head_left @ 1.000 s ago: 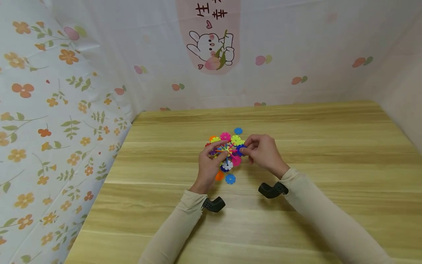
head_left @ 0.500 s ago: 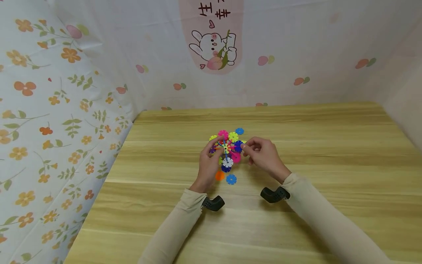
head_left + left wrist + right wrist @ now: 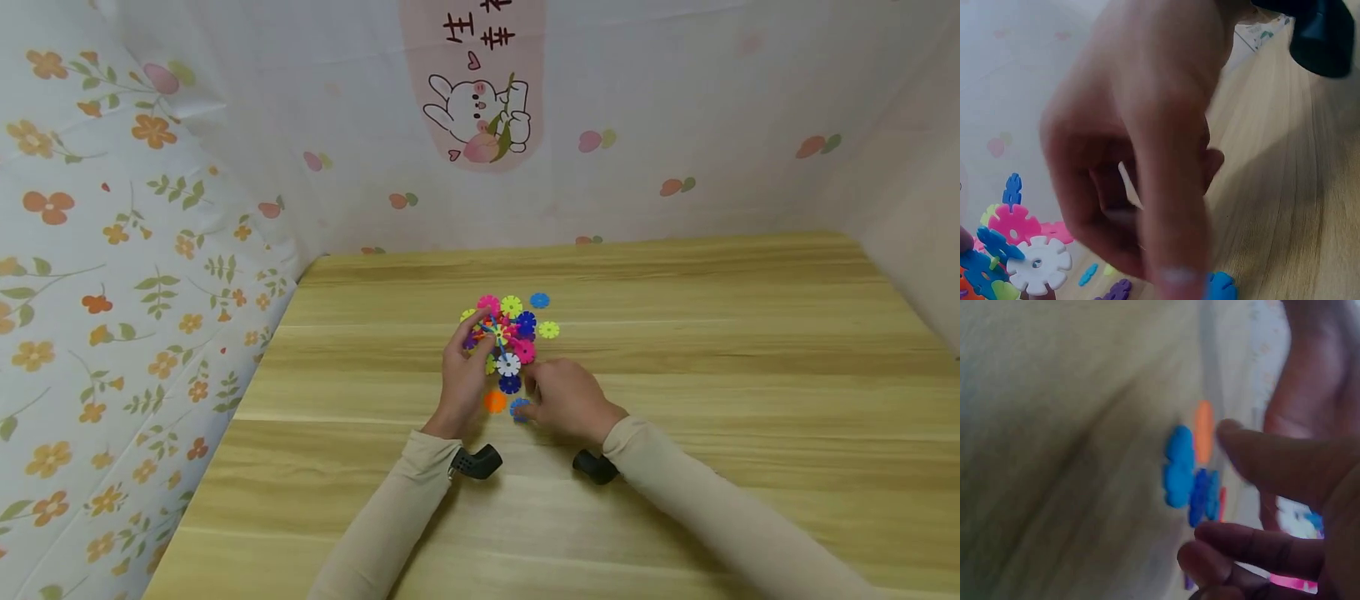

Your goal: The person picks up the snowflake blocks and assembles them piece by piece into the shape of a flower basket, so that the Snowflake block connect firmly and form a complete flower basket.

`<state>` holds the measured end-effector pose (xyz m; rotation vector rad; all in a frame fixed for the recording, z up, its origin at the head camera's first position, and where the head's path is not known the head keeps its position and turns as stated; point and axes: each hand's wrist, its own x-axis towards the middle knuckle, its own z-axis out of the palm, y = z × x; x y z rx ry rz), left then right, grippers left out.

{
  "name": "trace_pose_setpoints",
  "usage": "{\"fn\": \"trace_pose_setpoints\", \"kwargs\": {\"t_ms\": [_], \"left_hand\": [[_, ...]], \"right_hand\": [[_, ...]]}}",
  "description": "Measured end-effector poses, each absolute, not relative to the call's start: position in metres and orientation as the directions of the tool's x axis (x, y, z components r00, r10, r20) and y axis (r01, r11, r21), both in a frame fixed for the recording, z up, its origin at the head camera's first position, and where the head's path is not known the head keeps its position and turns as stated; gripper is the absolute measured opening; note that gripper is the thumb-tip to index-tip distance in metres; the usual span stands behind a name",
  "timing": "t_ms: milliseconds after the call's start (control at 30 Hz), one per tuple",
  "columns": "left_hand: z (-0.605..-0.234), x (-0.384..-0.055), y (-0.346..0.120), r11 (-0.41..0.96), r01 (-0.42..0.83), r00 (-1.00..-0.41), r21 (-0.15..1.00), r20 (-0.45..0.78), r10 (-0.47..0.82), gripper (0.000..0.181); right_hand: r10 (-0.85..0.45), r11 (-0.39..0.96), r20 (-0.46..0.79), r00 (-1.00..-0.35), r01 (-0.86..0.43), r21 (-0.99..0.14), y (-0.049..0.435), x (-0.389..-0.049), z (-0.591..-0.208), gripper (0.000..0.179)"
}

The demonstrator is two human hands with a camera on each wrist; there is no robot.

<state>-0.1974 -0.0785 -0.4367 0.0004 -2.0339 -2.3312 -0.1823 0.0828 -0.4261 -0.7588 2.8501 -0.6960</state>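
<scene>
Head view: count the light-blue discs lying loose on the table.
2: the far disc, beyond the cluster, and the near disc, partly covered by the right hand. More may be hidden under the cluster.

Wood-grain tabletop (image 3: 720, 358) before you, backdrop cloth (image 3: 652, 83) beyond its far edge
Facing you, the backdrop cloth bears a pink panel (image 3: 422, 42) with a white rabbit (image 3: 463, 106), its ears toward your left, and dark characters (image 3: 459, 27) above it; small fruit prints (image 3: 590, 141) dot the cloth around. On your left, a floral cloth (image 3: 112, 275) carries orange flowers (image 3: 153, 132) and green leaves (image 3: 18, 293).
</scene>
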Motion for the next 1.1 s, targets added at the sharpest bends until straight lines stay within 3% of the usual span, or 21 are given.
{"fn": "trace_pose_setpoints", "kwargs": {"t_ms": [133, 233, 567, 833, 1100], "left_hand": [[-0.436, -0.197, -0.078, -0.163, 0.019, -0.999, 0.986, 0.013, -0.036, 0.036], [-0.436, -0.197, -0.077, -0.174, 0.015, -0.999, 0.985, 0.009, -0.034, 0.036], [-0.437, -0.197, -0.079, -0.177, 0.017, -1.000, 0.984, 0.014, -0.018, 0.036], [-0.435, -0.197, -0.077, -0.194, 0.034, -0.999, 0.980, 0.035, -0.001, 0.039], [-0.434, -0.197, -0.068, -0.127, 0.051, -0.998, 0.991, 0.046, -0.044, 0.037]], "right_hand": [[-0.493, 0.799, 0.018, -0.870, -0.460, -0.387, 0.075, -0.181, -0.431, 0.033], [-0.487, 0.800, -0.004, -0.874, -0.444, -0.404, 0.075, -0.182, -0.434, 0.030], [-0.509, 0.654, -0.050, -0.860, -0.348, -0.672, 0.098, -0.189, -0.434, 0.019], [-0.371, 0.404, -0.067, -0.926, -0.096, -0.910, 0.115, -0.197, -0.420, 0.004], [-0.269, 0.254, -0.069, -0.961, -0.002, -0.967, 0.110, -0.197, -0.406, 0.019]]}}
